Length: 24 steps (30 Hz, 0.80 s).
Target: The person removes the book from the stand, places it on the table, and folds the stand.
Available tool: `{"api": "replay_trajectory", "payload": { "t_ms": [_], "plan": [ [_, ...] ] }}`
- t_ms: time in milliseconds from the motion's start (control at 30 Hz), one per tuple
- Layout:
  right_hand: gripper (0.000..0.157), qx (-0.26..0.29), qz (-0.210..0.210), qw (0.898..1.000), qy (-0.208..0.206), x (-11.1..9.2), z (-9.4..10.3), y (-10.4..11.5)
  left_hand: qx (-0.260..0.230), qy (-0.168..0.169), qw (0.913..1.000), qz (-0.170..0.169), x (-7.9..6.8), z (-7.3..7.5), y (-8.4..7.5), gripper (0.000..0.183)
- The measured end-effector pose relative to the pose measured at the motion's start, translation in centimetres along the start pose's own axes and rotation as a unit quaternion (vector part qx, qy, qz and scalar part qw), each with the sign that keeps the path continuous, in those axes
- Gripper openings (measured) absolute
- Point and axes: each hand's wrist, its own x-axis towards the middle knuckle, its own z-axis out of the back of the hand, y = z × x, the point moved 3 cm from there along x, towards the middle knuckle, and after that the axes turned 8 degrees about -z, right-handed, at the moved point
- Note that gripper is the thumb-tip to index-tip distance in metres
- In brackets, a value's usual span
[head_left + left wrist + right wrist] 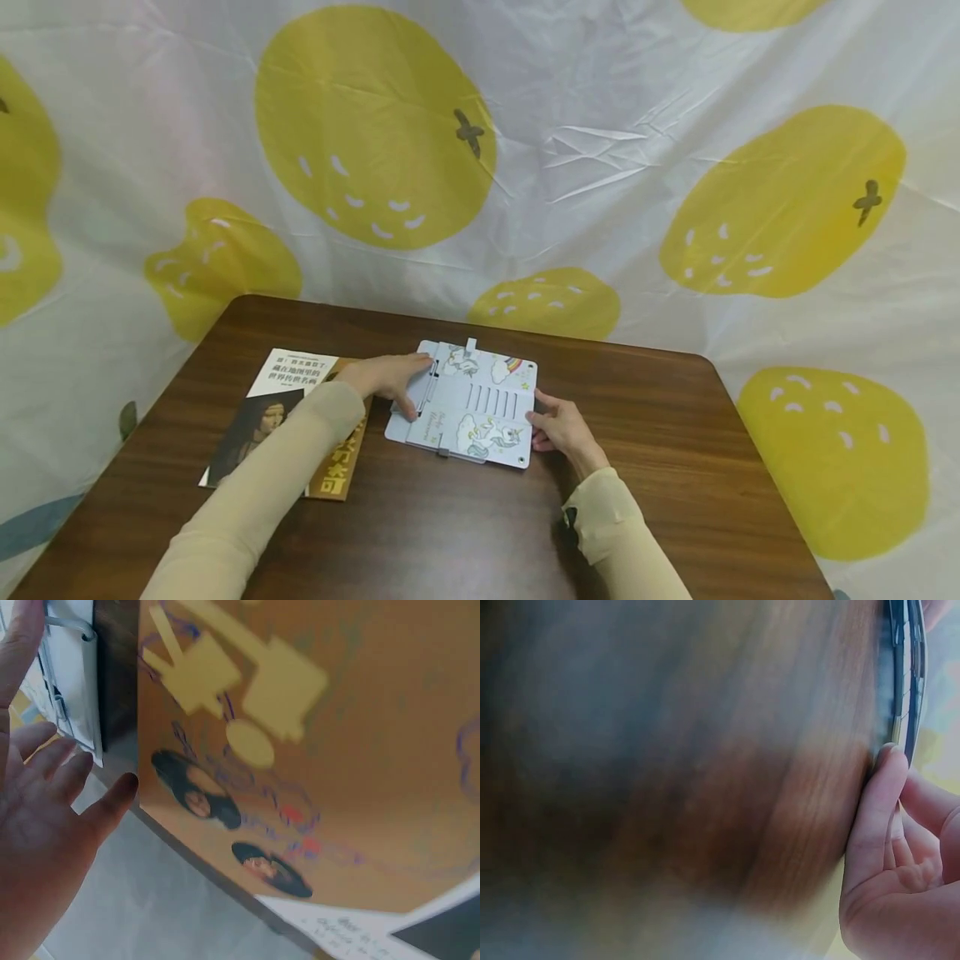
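A white folding book stand (491, 404) printed with unicorns and a rainbow lies on the table, its slotted panel facing up. At its left end, my left hand (386, 379) rests its spread thumb and fingers by the wire piece. In the left wrist view, that hand (52, 825) has loosely extended fingers beside the stand's edge (88, 697). My right hand (564, 429) pinches the right edge, thumb on top and fingers beneath. The right wrist view shows thumb and fingers of this hand (900, 855) on the stand's thin layered edge (907, 682).
Left of the stand, partly under my left forearm, lies a book or books with a white, dark and brown-gold cover (258, 417). The brown wooden table (450, 533) ends at a white curtain with yellow fruit prints (585, 208).
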Motion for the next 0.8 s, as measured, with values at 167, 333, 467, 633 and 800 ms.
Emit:
{"api": "replay_trajectory", "payload": {
  "t_ms": [167, 333, 467, 633, 800],
  "plan": [
    [0.061, 0.003, -0.002, 1.000, 0.003, -0.2, 0.0, 0.3, 0.006, -0.006, 0.9999, -0.008, -0.8, -0.4, -0.2, 0.102],
    [0.057, -0.016, -0.009, 1.000, 0.005, -0.3, 0.5, 0.7, 0.017, -0.014, 0.9998, -0.004, -1.5, -1.1, -0.7, 0.086],
    [0.047, -0.063, 0.012, 0.998, -0.017, -0.3, 1.2, 1.5, -0.004, -0.032, 0.9994, 0.014, -1.9, -1.7, -1.0, 0.077],
    [0.035, -0.126, 0.071, 0.988, -0.058, 0.1, 1.9, 3.4, -0.022, -0.065, 0.9971, 0.033, -2.8, -2.1, -1.8, 0.066],
    [0.033, -0.163, 0.131, 0.976, -0.065, 0.6, 1.7, 5.7, -0.033, -0.088, 0.9949, 0.036, -3.5, -2.5, -2.8, 0.057]
  ]
}}
